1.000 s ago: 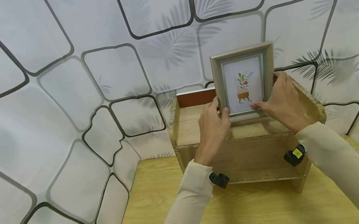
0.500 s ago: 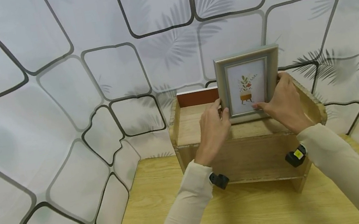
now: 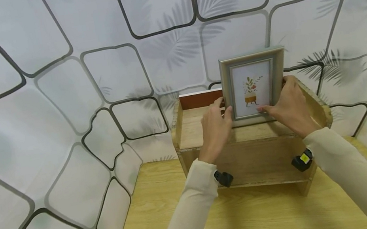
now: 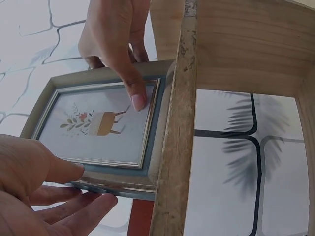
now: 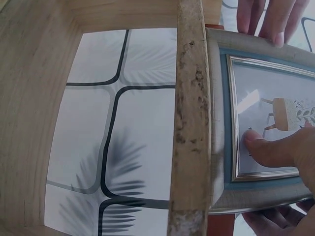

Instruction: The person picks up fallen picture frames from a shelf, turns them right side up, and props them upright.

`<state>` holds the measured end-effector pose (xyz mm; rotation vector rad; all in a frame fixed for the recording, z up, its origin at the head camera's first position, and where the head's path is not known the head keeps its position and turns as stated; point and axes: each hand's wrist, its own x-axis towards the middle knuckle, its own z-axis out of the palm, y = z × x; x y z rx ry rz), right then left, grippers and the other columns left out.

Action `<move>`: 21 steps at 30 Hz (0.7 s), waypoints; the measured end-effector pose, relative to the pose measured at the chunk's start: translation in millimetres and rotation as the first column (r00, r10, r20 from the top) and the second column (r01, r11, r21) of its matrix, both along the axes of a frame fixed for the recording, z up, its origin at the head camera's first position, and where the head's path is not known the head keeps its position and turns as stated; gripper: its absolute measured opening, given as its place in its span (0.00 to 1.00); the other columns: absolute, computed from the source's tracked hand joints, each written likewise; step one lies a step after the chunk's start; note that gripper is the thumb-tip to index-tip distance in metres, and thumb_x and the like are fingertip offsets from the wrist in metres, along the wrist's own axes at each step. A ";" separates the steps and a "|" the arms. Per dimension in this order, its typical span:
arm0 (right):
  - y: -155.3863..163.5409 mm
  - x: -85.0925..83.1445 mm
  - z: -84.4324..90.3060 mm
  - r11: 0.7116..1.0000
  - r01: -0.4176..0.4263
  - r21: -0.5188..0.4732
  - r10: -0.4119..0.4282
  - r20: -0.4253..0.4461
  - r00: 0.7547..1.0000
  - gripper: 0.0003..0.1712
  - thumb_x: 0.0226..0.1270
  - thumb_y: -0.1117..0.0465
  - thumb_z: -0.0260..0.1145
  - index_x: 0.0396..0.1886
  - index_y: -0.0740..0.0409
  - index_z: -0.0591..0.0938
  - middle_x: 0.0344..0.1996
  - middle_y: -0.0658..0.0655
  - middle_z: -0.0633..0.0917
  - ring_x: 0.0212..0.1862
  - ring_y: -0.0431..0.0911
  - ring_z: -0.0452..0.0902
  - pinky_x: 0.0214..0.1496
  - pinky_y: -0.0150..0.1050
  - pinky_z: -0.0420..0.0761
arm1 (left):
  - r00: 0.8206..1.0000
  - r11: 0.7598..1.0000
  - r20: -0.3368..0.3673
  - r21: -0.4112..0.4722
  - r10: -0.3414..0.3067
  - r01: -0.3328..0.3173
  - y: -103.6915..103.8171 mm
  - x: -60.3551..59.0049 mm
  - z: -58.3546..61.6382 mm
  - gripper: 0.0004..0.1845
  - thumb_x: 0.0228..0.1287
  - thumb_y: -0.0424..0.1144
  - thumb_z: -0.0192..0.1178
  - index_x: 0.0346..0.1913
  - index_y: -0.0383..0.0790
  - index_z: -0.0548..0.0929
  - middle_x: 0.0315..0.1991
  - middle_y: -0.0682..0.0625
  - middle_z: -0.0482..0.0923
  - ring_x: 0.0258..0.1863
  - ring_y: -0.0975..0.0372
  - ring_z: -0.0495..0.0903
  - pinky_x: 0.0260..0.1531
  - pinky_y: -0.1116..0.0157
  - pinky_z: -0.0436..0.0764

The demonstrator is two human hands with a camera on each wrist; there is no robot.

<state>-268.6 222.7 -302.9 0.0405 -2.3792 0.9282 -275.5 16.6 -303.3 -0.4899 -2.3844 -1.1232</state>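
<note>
A silver-beige picture frame (image 3: pixel 255 88), showing a potted plant print, stands nearly upright on the top board of a small wooden shelf (image 3: pixel 255 159). At its left edge my left hand (image 3: pixel 215 127) has the thumb over the border and the fingers along the side, seen closely in the left wrist view. My right hand (image 3: pixel 290 107) grips the lower right edge. The right thumb (image 5: pixel 268 147) lies on the glass near the picture's lower part, with the other fingers round the side and partly hidden. The frame's back is out of sight.
A dark red panel with a white top edge (image 3: pixel 199 98) stands at the back of the shelf top, left of the picture frame. Raised wooden sides (image 3: pixel 177 125) bound the top board. The shelf stands on a wood-grain table (image 3: pixel 160 198) against patterned wall covering (image 3: pixel 113 77).
The picture frame has shifted slightly right and down, then stays in place. My left hand has eased slightly left over the last half second; the right hand keeps its hold.
</note>
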 end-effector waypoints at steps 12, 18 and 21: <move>-0.1 3.2 1.5 0.999 0.029 0.044 -0.023 -0.118 0.993 0.57 0.54 0.53 0.81 0.70 0.75 0.56 0.58 0.78 0.64 0.58 0.71 0.64 0.58 0.66 0.67 | 1.000 0.998 0.011 0.051 -0.029 0.029 -0.7 -4.4 -0.6 0.21 0.73 0.35 0.60 0.65 0.31 0.77 0.57 0.39 0.82 0.49 0.52 0.86 0.52 0.52 0.81; -4.9 3.0 26.3 0.992 0.042 0.121 0.027 -0.521 0.853 0.52 0.58 0.45 0.75 0.70 0.72 0.63 0.62 0.75 0.64 0.66 0.66 0.55 0.71 0.57 0.56 | 0.999 0.998 0.001 0.059 -0.038 0.038 -1.7 -5.0 -0.7 0.20 0.72 0.35 0.61 0.64 0.31 0.78 0.56 0.41 0.83 0.50 0.53 0.86 0.52 0.53 0.81; -13.7 -0.4 44.0 0.977 0.040 0.211 0.098 -0.604 0.791 0.51 0.61 0.42 0.71 0.70 0.74 0.64 0.65 0.75 0.66 0.71 0.64 0.55 0.76 0.53 0.50 | 1.000 0.999 -0.003 0.044 -0.024 0.024 -1.3 -5.1 -0.1 0.20 0.72 0.35 0.62 0.63 0.32 0.79 0.55 0.42 0.83 0.51 0.53 0.85 0.52 0.54 0.81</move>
